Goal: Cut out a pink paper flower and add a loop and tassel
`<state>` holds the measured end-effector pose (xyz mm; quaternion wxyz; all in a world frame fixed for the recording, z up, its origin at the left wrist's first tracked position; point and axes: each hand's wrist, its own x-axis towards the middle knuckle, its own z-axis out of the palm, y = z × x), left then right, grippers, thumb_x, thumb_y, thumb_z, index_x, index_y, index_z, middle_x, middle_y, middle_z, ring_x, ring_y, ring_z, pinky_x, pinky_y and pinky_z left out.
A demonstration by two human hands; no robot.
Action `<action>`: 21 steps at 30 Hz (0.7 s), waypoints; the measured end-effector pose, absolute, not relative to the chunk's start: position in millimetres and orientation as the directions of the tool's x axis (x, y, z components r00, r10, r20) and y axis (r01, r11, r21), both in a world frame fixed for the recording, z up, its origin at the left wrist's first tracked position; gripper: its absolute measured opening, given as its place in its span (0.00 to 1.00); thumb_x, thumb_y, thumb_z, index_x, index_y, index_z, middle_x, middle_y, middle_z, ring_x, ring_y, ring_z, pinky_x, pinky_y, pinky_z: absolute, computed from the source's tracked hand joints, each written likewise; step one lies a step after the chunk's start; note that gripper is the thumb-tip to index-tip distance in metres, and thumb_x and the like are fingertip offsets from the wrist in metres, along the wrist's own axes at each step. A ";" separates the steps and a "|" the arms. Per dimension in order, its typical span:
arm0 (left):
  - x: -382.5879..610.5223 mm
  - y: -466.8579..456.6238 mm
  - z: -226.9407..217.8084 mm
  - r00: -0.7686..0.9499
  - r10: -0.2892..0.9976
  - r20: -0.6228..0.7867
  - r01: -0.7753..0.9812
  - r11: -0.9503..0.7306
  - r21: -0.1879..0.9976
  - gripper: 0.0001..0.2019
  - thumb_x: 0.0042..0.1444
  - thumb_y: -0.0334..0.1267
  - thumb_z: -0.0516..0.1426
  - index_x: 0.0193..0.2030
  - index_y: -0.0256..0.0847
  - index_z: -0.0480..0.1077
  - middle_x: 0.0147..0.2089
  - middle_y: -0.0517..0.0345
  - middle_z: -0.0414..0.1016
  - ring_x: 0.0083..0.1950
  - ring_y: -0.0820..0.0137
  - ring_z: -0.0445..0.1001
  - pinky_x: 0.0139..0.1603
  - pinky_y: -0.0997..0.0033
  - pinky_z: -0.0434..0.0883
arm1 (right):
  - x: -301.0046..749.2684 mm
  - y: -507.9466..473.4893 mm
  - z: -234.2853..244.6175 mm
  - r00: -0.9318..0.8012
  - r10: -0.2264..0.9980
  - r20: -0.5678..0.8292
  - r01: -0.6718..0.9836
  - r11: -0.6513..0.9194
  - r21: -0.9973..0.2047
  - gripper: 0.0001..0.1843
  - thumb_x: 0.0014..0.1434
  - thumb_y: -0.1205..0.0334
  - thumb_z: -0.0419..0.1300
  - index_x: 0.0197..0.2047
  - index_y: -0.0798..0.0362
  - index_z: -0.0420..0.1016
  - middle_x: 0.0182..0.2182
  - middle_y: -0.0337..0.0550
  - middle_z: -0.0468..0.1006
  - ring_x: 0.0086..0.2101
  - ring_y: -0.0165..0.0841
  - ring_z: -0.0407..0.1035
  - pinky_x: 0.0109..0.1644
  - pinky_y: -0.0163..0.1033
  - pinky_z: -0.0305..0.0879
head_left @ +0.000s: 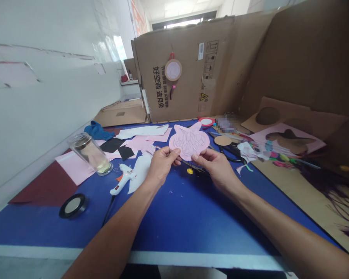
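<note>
1. I'm seeing the pink, lobed flat cutout with faint drawn lines (189,141) hovering above the glossy blue tabletop (174,224), near the middle of my view. The step in hand, I'm judging, is steadying and checking this piece.
2. The next move, I'm reckoning, is calling for a light, even grip on both lower edges so nothing is bending. It's also calling for care with the small, round yellow bead (190,171), which is dangling just below on what is looking like dark cord; I'm not managing to tell how it's fastened.
3. The left hand (163,164) is pinching, nearly closed: its thumb is lying on the face at the lower left edge, fingers curling behind.
4. The right hand (216,166) is mirroring that at the lower right edge, thumb pressing, fingers folding in.
5. Over to the left, the white plastic glue gun (123,180) is lying on the tabletop, showing a tiny red glow; neither hand is touching it.
</note>
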<state>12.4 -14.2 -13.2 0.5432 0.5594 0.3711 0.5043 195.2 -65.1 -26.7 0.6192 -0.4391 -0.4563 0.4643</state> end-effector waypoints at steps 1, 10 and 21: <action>12.5 -14.4 -13.1 0.220 0.962 0.162 -0.140 -0.133 0.981 0.17 0.56 0.52 0.71 0.31 0.40 0.77 0.29 0.57 0.80 0.28 0.71 0.75 0.35 0.69 0.71 | 195.2 -65.0 -26.7 0.153 0.975 0.159 -0.176 0.185 -0.967 0.19 0.49 0.45 0.80 0.36 0.49 0.87 0.36 0.43 0.88 0.34 0.36 0.76 0.42 0.43 0.72; 14.1 -15.9 -15.5 0.284 0.949 0.135 -0.086 -0.115 0.990 0.13 0.58 0.46 0.69 0.30 0.40 0.78 0.29 0.54 0.82 0.27 0.71 0.75 0.33 0.69 0.71 | 196.3 -63.2 -28.8 0.150 0.971 0.189 -0.176 0.214 -0.961 0.19 0.49 0.45 0.80 0.36 0.49 0.86 0.35 0.42 0.87 0.35 0.37 0.75 0.42 0.43 0.71; 15.2 -16.9 -15.3 0.273 0.953 0.133 -0.077 -0.117 0.990 0.09 0.54 0.41 0.71 0.30 0.40 0.79 0.29 0.54 0.82 0.27 0.72 0.75 0.33 0.69 0.72 | 203.7 -61.0 -28.0 0.181 0.961 0.210 -0.242 0.250 -0.937 0.23 0.57 0.36 0.74 0.34 0.48 0.84 0.31 0.41 0.83 0.34 0.36 0.74 0.43 0.42 0.71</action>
